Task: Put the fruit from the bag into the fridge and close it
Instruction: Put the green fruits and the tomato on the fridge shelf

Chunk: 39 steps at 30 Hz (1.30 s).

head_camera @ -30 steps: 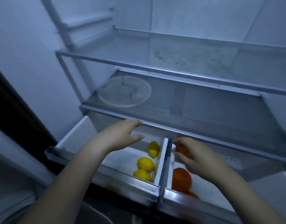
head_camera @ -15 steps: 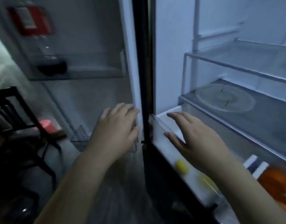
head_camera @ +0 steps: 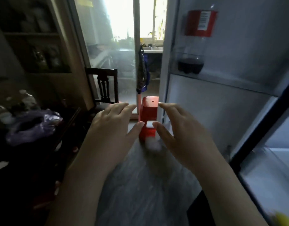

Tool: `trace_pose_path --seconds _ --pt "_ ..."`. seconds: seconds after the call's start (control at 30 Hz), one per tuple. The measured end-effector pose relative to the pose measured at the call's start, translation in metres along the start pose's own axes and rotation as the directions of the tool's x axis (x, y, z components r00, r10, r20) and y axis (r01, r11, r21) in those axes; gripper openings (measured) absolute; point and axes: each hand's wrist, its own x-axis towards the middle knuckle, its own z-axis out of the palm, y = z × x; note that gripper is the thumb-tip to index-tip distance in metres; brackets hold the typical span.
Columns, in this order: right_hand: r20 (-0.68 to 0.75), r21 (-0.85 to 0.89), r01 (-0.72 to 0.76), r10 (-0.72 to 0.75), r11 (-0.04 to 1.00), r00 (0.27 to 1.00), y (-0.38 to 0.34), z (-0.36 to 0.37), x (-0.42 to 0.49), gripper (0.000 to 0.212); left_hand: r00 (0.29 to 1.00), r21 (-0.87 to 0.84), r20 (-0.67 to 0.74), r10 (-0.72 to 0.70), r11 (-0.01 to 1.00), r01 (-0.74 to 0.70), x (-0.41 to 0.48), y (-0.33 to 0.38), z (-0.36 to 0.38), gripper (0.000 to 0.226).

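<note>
Hands hang side by side at the centre: the left hand (head_camera: 112, 128) and right hand (head_camera: 181, 136) are palms down, fingers loosely spread, thumbs nearly meeting, holding nothing and touching nothing. Half a second ago the right one hovered over the drawer's corner; the view has since swung left, away from the inside of the fridge (head_camera: 280, 139). At 5 o'clock a blurred yellow lemon (head_camera: 282, 217) peeks in at the corner by the pulled-out drawer (head_camera: 263, 176); the oranges have slipped out of view. At 9 o'clock a purple bag (head_camera: 32, 126) slumps among dark clutter. At 2 o'clock the fridge door (head_camera: 222, 111) stands open, a red-labelled bottle (head_camera: 196, 41) on its shelf. Beyond the fingertips a red block (head_camera: 149, 111) stands on the grey floor (head_camera: 140, 185), with a dark chair (head_camera: 106, 85) at 11 o'clock and a bright window (head_camera: 120, 17) at 12.
</note>
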Motion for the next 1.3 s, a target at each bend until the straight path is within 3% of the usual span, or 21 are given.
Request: trace_pose_path --seconds 0.27,0.5,0.8,1.03,1.3 --pt "0.162 0.203 -0.001 -0.032 0.979 0.986 -0.083 0.144 0.1 0.059 0.968 0.018 -0.106 -0.227 0.973 0.23 0.001 -0.179 0.013 0.048" --pt "0.281 0.253 0.079 -0.152 0.964 0.948 -0.149 0.243 0.161 0.058 0.918 0.077 -0.072 -0.389 0.916 0.394 -0.021 -0.304 0.013 0.064" --pt "0.375 0.385 0.202 -0.352 0.901 0.858 -0.187 0.336 0.224 0.052 0.82 0.115 -0.065 -0.569 0.812 0.572 -0.025 -0.386 0.029 0.061" --pt "0.442 0.424 0.251 -0.44 0.871 0.782 -0.165 0.401 0.299 0.05 0.745 0.131 -0.109 -0.658 0.734 0.667 0.027 -0.44 0.058 0.043" --pt "0.42 0.455 0.361 -0.553 0.814 0.72 -0.135 0.45 0.4 0.047 0.654 0.119 -0.146 -0.743 0.643 0.757 0.095 -0.478 0.099 0.046"
